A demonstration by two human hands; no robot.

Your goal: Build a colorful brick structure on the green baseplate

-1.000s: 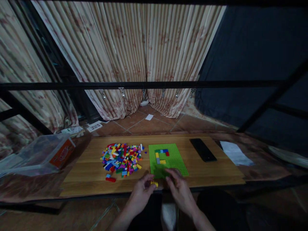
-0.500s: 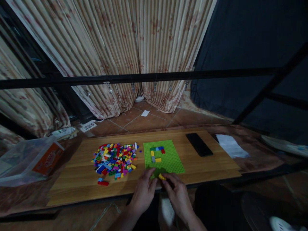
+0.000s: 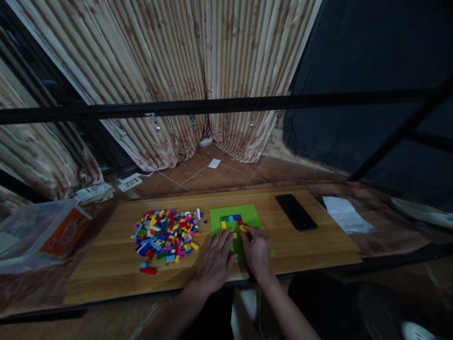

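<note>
Striped curtains (image 3: 152, 61), brn tiled flr (image 3: 233, 177)

Brick pile (image 3: 166, 236) lying left, phone (image 3: 296, 212) right, baseplate (image 3: 251, 214) between

All are lying on the surface (image 3: 106, 278) — several bricks (image 3: 232, 218) are resting on the baseplate. Left of the surface a bin (image 3: 65, 233) is standing — right of it, a paper sheet (image 3: 347, 215) is lying. Curtains (image 3: 159, 71) are hanging behind.

There are two hands (image 3: 216, 260), one baseplate (image 3: 252, 215), one phone (image 3: 296, 212).
</note>
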